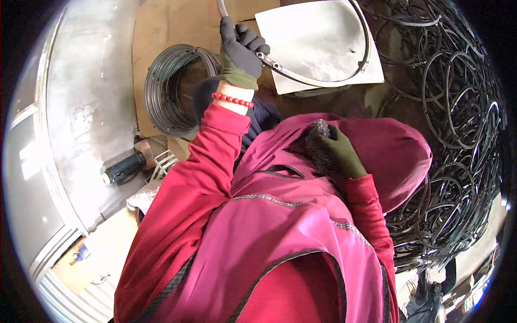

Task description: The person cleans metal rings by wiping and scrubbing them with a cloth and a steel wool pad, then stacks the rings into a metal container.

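Note:
In my left hand (240, 51), in a dark grey glove with a green cuff, is a thin metal ring (303, 79) with small fittings on it. My fingers close round it, and its far part runs out of the picture. The ring's right side curves over a white board (301, 32). My right hand (342, 153), gloved too, rests over my lap on the pink apron (388, 151). It grips a wad of dark steel wool (321, 129), partly hidden under the fingers.
A neat stack of metal rings (161, 91) sits on cardboard (167, 24) beside my left hand. At the right lies a large tangled heap of dark rings (458, 124). A black and orange cylindrical tool (125, 168) lies at the left, near a pale wall (91, 70).

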Motion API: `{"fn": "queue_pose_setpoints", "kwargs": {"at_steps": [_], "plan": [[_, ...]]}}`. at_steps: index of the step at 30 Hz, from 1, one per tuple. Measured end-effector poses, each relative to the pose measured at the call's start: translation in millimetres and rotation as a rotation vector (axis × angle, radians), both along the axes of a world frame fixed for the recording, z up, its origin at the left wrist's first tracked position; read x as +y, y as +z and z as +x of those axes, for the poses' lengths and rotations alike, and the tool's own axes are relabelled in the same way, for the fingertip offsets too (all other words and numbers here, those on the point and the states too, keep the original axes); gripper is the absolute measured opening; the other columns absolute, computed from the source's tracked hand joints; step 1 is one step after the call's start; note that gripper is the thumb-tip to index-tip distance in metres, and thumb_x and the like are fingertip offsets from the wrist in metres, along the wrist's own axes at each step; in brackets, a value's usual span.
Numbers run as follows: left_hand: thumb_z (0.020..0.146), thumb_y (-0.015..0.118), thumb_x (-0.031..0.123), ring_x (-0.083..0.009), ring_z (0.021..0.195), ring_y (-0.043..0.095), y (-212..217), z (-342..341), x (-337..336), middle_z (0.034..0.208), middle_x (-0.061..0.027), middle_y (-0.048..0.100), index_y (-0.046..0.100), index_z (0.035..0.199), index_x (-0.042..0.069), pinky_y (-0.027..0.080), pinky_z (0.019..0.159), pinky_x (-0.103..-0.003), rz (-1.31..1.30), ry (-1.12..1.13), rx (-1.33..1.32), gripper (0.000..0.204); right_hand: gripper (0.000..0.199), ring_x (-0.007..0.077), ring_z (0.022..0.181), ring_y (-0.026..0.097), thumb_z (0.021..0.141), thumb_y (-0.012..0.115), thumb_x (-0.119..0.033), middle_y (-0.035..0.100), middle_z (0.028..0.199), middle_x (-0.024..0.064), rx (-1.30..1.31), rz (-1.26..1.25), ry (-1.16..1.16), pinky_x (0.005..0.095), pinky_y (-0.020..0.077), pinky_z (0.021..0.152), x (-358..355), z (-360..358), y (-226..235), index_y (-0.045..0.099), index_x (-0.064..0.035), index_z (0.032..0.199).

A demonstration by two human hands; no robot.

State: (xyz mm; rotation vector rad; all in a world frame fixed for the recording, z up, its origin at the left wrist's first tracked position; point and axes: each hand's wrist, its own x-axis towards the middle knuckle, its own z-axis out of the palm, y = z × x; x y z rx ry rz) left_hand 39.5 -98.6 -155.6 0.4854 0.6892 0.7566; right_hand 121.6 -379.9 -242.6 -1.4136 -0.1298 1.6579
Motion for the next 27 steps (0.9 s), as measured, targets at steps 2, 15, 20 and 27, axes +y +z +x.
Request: {"fn": "queue_pose_setpoints", "kwargs": {"at_steps": [2,15,20,27], "plan": [[0.082,0.054,0.056,-0.0083,0.045,0.020,13,-1,-4,0.051,0.0084,0.020,0.041,0.062,0.018,0.020,0.047,-0.025,0.023,0.007,-0.018,0.045,0.042,0.0156,0.087,0.058,0.080,0.063,-0.011,0.060,0.103,0.0085,-0.063,0.109,-0.076,0.0283,0.0476,0.079,3,4,10,0.049,0.0018,0.118],[0.087,0.050,0.051,-0.0063,0.048,0.020,62,-2,-31,0.052,0.0083,0.018,0.030,0.062,0.019,0.019,0.047,-0.023,0.158,-0.215,-0.224,0.046,0.057,0.0295,0.106,0.054,0.062,0.070,-0.005,0.055,0.116,0.0143,-1.255,0.517,-0.067,0.0342,0.0426,0.093,54,47,109,0.051,0.0002,0.116],[0.083,0.053,0.055,-0.0065,0.045,0.017,69,11,-44,0.051,0.0088,0.017,0.030,0.061,0.019,0.017,0.045,-0.024,0.208,-0.101,-0.012,0.047,0.049,0.0307,0.097,0.055,0.063,0.068,-0.014,0.057,0.109,0.0097,-1.526,0.665,0.148,0.0386,0.0460,0.084,70,18,120,0.055,-0.0066,0.110],[0.080,0.047,0.067,-0.0093,0.044,0.018,71,9,-46,0.050,0.0062,0.017,0.036,0.064,0.018,0.018,0.045,-0.026,0.222,-0.040,0.159,0.053,0.051,0.0297,0.105,0.053,0.070,0.063,-0.016,0.055,0.119,0.0094,-1.462,0.372,0.191,0.0374,0.0450,0.088,58,40,90,0.052,-0.0082,0.119]]}}
